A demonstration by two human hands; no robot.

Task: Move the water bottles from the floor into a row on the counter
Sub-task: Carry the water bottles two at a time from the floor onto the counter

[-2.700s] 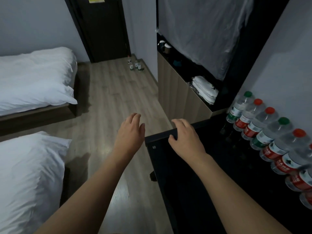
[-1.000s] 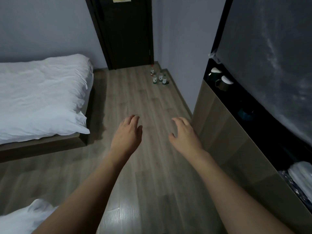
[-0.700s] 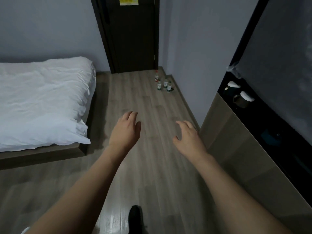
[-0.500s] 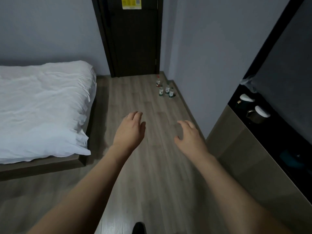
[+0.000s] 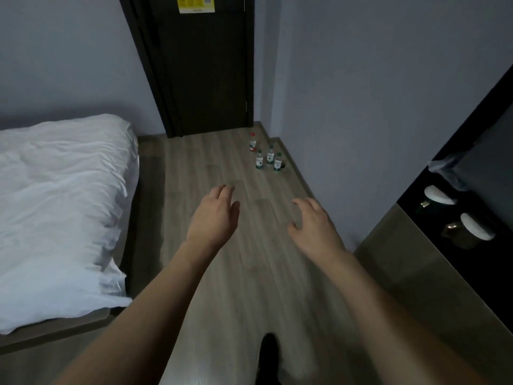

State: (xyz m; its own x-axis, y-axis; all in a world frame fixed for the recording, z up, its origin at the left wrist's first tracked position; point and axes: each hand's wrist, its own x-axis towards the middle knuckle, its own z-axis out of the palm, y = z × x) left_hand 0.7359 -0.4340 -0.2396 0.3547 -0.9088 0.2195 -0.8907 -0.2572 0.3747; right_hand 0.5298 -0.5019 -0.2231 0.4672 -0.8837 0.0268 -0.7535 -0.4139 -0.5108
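Wood-look floor (image 5: 249, 273), head view: four water bottles (image 5: 266, 157) standing by wall corner near dark door (image 5: 205, 65), well ahead. Left hand (image 5: 213, 218) + right hand (image 5: 316, 226) out front, each grip apart, holding nothing. Bed (image 5: 61, 204) at left. Suggest: walk up, crouch, take bottles by body, keep upright.

Four bottles (image 5: 266, 155) stand on the floor (image 5: 236, 273) at my one o'clock, before the door (image 5: 205, 65). The bed (image 5: 61, 212) lies at nine, the shelf unit (image 5: 433, 273) at three.
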